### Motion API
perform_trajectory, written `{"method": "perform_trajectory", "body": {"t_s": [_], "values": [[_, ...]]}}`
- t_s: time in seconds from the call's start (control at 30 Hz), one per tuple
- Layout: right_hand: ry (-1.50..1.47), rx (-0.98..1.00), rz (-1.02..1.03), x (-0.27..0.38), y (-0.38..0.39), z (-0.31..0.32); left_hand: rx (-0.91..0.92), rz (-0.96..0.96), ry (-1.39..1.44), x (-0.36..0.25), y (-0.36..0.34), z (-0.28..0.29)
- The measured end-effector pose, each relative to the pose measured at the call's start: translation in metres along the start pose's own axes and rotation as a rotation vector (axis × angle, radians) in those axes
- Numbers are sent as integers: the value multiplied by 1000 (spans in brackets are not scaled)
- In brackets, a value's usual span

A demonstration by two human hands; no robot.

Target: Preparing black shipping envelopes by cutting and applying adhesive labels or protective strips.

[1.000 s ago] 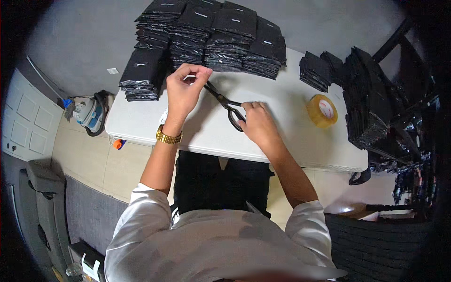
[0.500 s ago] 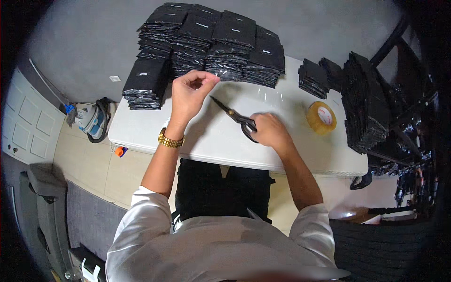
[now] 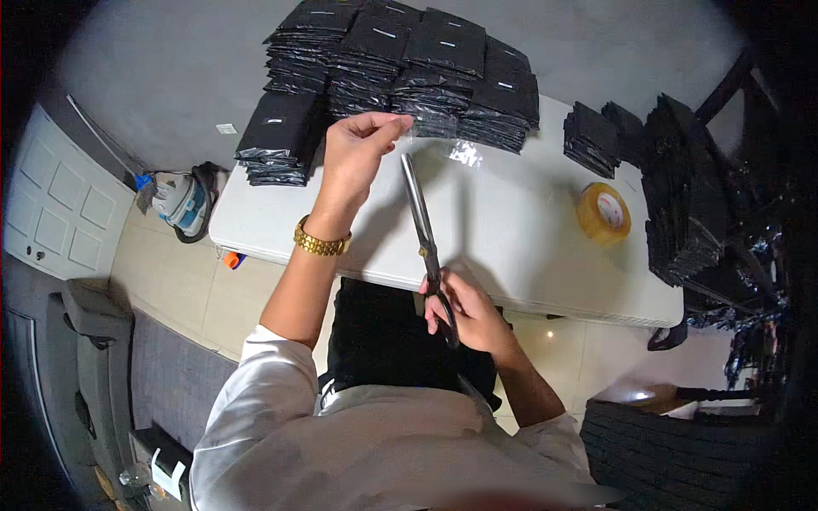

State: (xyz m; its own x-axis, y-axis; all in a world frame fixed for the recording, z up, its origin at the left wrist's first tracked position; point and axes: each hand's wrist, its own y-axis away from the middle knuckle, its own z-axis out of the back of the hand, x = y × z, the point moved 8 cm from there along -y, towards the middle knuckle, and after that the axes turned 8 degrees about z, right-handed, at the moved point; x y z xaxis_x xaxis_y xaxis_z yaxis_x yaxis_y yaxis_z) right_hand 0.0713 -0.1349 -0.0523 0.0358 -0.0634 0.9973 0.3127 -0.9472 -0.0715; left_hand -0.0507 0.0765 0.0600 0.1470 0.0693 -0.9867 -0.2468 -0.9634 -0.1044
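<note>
My left hand [image 3: 356,162], with a gold watch [image 3: 322,240] on its wrist, pinches the end of a strip of clear tape [image 3: 464,153] between thumb and fingers. The strip reaches to the right over the white table [image 3: 528,247] and catches the light. My right hand [image 3: 475,313] grips the dark handles of a pair of scissors [image 3: 417,204] at the near table edge. The blades point up toward the left hand and look closed, their tips just below the tape. On the right part of the table lies a yellowish tape roll [image 3: 604,214].
Tall stacks of folded black plastic packages [image 3: 366,51] fill the table's back left. A smaller black stack [image 3: 590,140] stands at the back right. More black packages [image 3: 682,196] rise beyond the right edge. A vacuum cleaner [image 3: 183,203] is on the floor to the left.
The scissors have turned from pointing up-left to nearly upright, and my right hand has come down toward me. My left hand still pinches the tape; the view has shifted slightly.
</note>
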Motion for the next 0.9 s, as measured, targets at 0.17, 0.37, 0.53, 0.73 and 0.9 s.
{"method": "perform_trajectory", "body": {"t_s": [0.17, 0.37, 0.53, 0.73, 0.9], "values": [[-164, -61, 285, -9, -14, -17, -37, 28, 61, 1, 17, -6], [-75, -129, 356, 1, -20, -21, -26, 40, 133, 2, 36, -13], [-12, -181, 351, 13, -31, -19, -16, 31, 240, 6, 45, -15], [-9, -197, 343, 20, -45, -17, -46, 41, 236, 10, 45, -12], [-21, -206, 315, 22, -49, -16, -52, 37, 262, 11, 45, -10]]}}
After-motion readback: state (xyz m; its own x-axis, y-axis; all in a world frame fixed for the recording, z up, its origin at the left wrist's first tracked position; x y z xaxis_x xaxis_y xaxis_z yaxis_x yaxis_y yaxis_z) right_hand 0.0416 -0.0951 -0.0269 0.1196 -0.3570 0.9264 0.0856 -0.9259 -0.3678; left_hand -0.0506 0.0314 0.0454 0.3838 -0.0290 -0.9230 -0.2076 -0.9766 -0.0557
